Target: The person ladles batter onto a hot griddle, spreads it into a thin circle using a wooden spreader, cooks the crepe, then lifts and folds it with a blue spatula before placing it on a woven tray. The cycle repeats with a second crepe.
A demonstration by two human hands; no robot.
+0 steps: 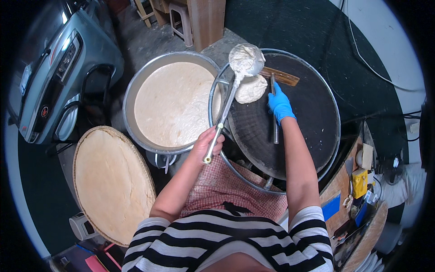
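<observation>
My bare left hand [208, 144] is closed round the long metal handle of a ladle [231, 97]. Thick pale batter coats the ladle's bowl and runs over its lip onto a mound of batter [252, 89] on the round black griddle [299, 122]. In a blue glove, my right hand [281, 103] grips the metal handle of a T-shaped batter spreader [276, 130]. Its wooden blade [283, 77] rests over the far part of the griddle, just right of the mound. Left of the griddle stands a large metal pot [129, 102] of the same batter [174, 104].
At the lower left, a round woven tray [78, 181] bears thin pale flatbreads [113, 181]. A silver vehicle [59, 68] stands at far left. Metal tubing [337, 113] rings the griddle. On the right is a wooden table [333, 217] with tools, and a stool [181, 22] sits beyond the pot.
</observation>
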